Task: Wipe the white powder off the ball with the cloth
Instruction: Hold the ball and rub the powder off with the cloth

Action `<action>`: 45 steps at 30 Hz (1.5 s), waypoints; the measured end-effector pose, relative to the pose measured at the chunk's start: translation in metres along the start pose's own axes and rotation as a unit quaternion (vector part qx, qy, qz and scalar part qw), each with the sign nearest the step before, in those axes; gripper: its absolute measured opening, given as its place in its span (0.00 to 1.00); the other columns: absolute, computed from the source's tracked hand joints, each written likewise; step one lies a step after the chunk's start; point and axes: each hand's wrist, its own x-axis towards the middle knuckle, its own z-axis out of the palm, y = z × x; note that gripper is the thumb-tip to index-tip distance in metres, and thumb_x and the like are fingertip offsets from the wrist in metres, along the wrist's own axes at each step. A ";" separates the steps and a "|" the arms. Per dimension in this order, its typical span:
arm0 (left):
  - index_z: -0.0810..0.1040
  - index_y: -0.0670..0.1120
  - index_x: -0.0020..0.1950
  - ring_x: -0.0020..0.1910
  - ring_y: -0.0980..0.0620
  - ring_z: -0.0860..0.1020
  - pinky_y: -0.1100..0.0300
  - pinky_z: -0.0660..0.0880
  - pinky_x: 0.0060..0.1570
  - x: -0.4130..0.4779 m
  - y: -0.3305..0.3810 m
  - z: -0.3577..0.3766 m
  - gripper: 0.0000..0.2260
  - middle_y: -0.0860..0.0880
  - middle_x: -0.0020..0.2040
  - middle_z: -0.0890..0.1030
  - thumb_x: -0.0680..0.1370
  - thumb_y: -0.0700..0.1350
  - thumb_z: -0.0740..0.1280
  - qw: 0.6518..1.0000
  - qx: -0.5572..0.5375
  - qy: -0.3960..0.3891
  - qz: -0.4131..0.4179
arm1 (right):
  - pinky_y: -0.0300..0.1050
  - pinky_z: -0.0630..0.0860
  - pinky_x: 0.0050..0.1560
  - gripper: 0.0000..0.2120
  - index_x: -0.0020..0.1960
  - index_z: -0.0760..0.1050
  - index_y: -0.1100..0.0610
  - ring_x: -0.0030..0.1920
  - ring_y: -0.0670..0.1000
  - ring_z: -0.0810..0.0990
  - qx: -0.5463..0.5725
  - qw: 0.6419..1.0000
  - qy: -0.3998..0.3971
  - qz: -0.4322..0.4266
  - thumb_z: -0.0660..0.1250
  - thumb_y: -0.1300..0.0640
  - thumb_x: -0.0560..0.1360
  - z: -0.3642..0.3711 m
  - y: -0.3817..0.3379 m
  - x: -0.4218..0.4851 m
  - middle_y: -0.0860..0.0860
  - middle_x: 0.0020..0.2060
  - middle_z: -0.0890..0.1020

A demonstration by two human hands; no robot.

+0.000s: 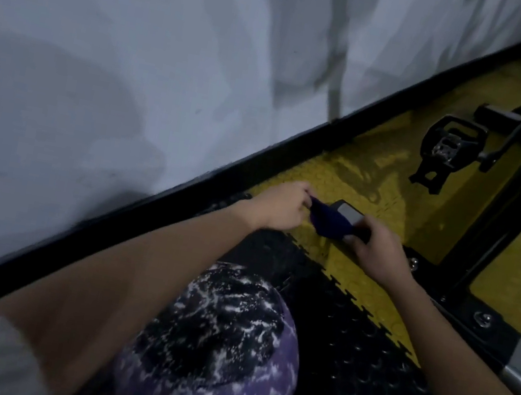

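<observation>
A purple and black ball lies on the floor at the bottom centre, streaked and speckled with white powder. My left forearm crosses over its left side. Beyond it, both hands hold a dark blue cloth above the yellow floor. My left hand pinches the cloth's left end. My right hand grips its right end, and the cloth hangs bunched between them. Neither hand touches the ball.
A white wall with a black skirting runs along the left. Black studded mats meet yellow ones. An exercise machine's black frame, its pedal and a grey-capped foot stand to the right.
</observation>
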 end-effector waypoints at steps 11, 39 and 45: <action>0.78 0.51 0.35 0.39 0.57 0.78 0.66 0.73 0.43 -0.168 0.025 -0.084 0.15 0.51 0.42 0.81 0.73 0.32 0.61 0.913 -0.269 0.299 -0.068 | 0.49 0.74 0.43 0.06 0.49 0.70 0.55 0.43 0.53 0.76 0.147 0.974 0.060 -0.161 0.67 0.58 0.75 -0.045 -0.152 -0.080 0.51 0.44 0.78; 0.75 0.41 0.53 0.43 0.51 0.77 0.61 0.76 0.46 -0.320 0.129 -0.066 0.16 0.48 0.41 0.77 0.69 0.27 0.69 0.830 -0.401 0.360 -0.146 | 0.46 0.71 0.56 0.32 0.72 0.62 0.57 0.57 0.58 0.75 -0.175 0.916 -0.125 -0.339 0.67 0.65 0.70 -0.095 -0.215 -0.240 0.59 0.61 0.76; 0.74 0.41 0.52 0.47 0.48 0.77 0.60 0.76 0.50 -0.306 0.148 -0.080 0.15 0.46 0.42 0.77 0.70 0.27 0.67 0.814 -0.419 0.375 -0.145 | 0.49 0.73 0.52 0.23 0.63 0.70 0.56 0.54 0.58 0.76 -0.176 0.931 -0.061 -0.315 0.65 0.64 0.69 -0.117 -0.220 -0.226 0.57 0.56 0.78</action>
